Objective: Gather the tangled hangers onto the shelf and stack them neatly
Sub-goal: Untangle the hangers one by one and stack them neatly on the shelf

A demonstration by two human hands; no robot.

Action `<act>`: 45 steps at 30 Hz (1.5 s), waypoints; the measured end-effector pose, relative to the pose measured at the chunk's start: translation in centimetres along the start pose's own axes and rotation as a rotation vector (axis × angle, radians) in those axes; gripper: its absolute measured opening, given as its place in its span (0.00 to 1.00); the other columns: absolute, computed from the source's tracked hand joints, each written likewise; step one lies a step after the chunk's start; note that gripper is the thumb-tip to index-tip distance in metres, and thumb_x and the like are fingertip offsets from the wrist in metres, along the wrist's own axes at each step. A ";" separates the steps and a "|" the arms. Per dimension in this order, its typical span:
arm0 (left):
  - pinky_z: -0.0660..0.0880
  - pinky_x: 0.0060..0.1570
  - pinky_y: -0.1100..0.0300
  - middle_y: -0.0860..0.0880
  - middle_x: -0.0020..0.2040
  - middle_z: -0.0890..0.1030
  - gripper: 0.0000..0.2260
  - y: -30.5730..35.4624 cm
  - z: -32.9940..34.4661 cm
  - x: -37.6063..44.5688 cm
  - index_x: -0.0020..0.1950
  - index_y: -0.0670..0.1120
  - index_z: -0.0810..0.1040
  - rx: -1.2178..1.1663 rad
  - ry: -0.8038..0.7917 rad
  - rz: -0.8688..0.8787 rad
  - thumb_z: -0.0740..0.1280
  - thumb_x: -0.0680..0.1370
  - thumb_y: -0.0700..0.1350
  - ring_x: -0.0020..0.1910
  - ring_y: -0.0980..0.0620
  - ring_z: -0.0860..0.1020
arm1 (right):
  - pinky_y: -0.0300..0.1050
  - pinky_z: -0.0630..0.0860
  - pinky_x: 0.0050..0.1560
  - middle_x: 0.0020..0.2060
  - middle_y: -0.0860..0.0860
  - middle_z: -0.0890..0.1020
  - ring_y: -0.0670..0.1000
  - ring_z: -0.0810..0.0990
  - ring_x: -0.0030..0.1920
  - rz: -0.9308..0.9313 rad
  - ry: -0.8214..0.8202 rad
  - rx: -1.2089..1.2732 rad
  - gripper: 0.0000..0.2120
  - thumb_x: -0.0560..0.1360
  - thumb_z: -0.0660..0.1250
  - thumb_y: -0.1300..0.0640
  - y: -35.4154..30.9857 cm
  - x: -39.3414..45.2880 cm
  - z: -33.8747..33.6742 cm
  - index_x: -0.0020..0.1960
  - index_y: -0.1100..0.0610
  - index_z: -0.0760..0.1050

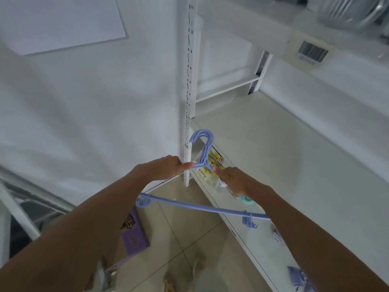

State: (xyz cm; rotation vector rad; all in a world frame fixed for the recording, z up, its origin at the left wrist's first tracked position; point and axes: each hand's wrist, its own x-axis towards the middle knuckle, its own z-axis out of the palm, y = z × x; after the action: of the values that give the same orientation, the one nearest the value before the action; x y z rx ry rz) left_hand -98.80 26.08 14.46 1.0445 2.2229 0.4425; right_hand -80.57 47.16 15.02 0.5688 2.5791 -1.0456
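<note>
Bundle of lilac plastic hangers | gripped at both shoulders by left hand and right hand | hooks kept aligned for stacking on white metal shelf

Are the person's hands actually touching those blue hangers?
Touching. The head view shows the left hand pinching the blue hangers at one shoulder just below the hooks, and the right hand gripping the opposite shoulder, holding the bunch up beside the shelf.
</note>
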 end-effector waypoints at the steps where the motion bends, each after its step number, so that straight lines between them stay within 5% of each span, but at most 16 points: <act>1: 0.60 0.36 0.55 0.52 0.26 0.56 0.36 -0.1 -0.2 0.8 0.31 0.48 0.54 0.002 -0.003 0.004 0.49 0.72 0.81 0.25 0.51 0.55 | 0.48 0.69 0.39 0.31 0.55 0.71 0.53 0.69 0.31 0.033 -0.011 -0.008 0.34 0.76 0.48 0.23 0.3 1.1 -0.5 0.39 0.53 0.71; 4: 0.61 0.36 0.55 0.53 0.25 0.57 0.36 -0.9 -1.2 3.5 0.32 0.47 0.55 -0.001 0.010 -0.012 0.49 0.73 0.81 0.25 0.51 0.56 | 0.47 0.70 0.37 0.36 0.55 0.76 0.54 0.74 0.37 0.101 -0.010 -0.023 0.33 0.79 0.50 0.26 0.6 4.1 -1.6 0.44 0.55 0.74; 7: 0.62 0.37 0.54 0.52 0.26 0.58 0.35 -1.8 -2.3 5.6 0.30 0.48 0.57 0.002 -0.005 -0.026 0.49 0.74 0.80 0.27 0.49 0.56 | 0.46 0.66 0.36 0.26 0.51 0.68 0.50 0.66 0.27 0.069 0.007 0.005 0.34 0.77 0.50 0.23 0.7 6.0 -2.0 0.33 0.54 0.65; 17: 0.63 0.36 0.53 0.53 0.26 0.60 0.34 0.7 -5.8 14.2 0.31 0.50 0.59 0.098 -0.065 0.073 0.49 0.73 0.81 0.28 0.50 0.60 | 0.45 0.61 0.36 0.22 0.44 0.60 0.46 0.58 0.23 0.030 0.077 0.043 0.36 0.75 0.43 0.20 4.4 10.1 -5.9 0.30 0.50 0.57; 27: 0.61 0.37 0.54 0.49 0.29 0.61 0.33 2.6 -6.4 22.4 0.33 0.49 0.59 0.161 -0.218 0.207 0.48 0.74 0.79 0.28 0.51 0.60 | 0.47 0.61 0.38 0.26 0.47 0.64 0.49 0.61 0.27 0.215 0.091 0.116 0.37 0.71 0.45 0.17 7.3 12.3 -7.9 0.32 0.51 0.60; 30: 0.63 0.38 0.52 0.47 0.30 0.62 0.33 2.7 -7.3 24.9 0.33 0.48 0.61 0.224 -0.214 0.238 0.46 0.75 0.78 0.30 0.49 0.61 | 0.48 0.69 0.39 0.30 0.47 0.76 0.50 0.72 0.31 0.266 0.141 0.163 0.39 0.70 0.47 0.18 7.7 13.7 -8.9 0.39 0.53 0.72; 32: 0.68 0.41 0.52 0.47 0.32 0.67 0.34 2.8 -7.4 26.4 0.37 0.47 0.68 0.294 -0.154 0.211 0.45 0.77 0.75 0.33 0.48 0.67 | 0.49 0.72 0.42 0.35 0.51 0.79 0.52 0.75 0.34 0.264 0.175 0.153 0.41 0.70 0.48 0.18 8.1 14.5 -9.6 0.47 0.56 0.74; 38: 0.70 0.39 0.54 0.40 0.36 0.78 0.35 5.1 -9.1 34.6 0.36 0.44 0.74 0.420 -0.085 0.298 0.49 0.80 0.73 0.34 0.43 0.77 | 0.45 0.71 0.38 0.32 0.51 0.76 0.51 0.74 0.32 0.307 0.322 0.255 0.37 0.71 0.55 0.21 11.6 19.5 -13.4 0.44 0.57 0.74; 42: 0.76 0.51 0.48 0.42 0.43 0.78 0.39 6.2 -7.7 40.1 0.52 0.40 0.78 0.386 -0.047 0.267 0.46 0.78 0.73 0.50 0.40 0.81 | 0.44 0.70 0.36 0.34 0.52 0.77 0.52 0.74 0.33 0.366 0.325 0.264 0.29 0.76 0.62 0.27 15.1 23.1 -16.5 0.44 0.55 0.76; 45: 0.73 0.48 0.50 0.47 0.40 0.76 0.37 6.6 -7.1 43.4 0.54 0.40 0.77 0.357 -0.079 0.283 0.46 0.80 0.71 0.46 0.43 0.79 | 0.43 0.72 0.35 0.32 0.54 0.80 0.53 0.76 0.32 0.373 0.310 0.195 0.31 0.76 0.61 0.26 16.5 24.8 -18.9 0.42 0.56 0.76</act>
State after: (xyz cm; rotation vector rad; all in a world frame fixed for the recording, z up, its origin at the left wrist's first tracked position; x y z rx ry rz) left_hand -120.86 63.68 5.80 1.5466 2.1364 0.1178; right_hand -97.00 77.53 8.06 1.2965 2.4848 -1.1545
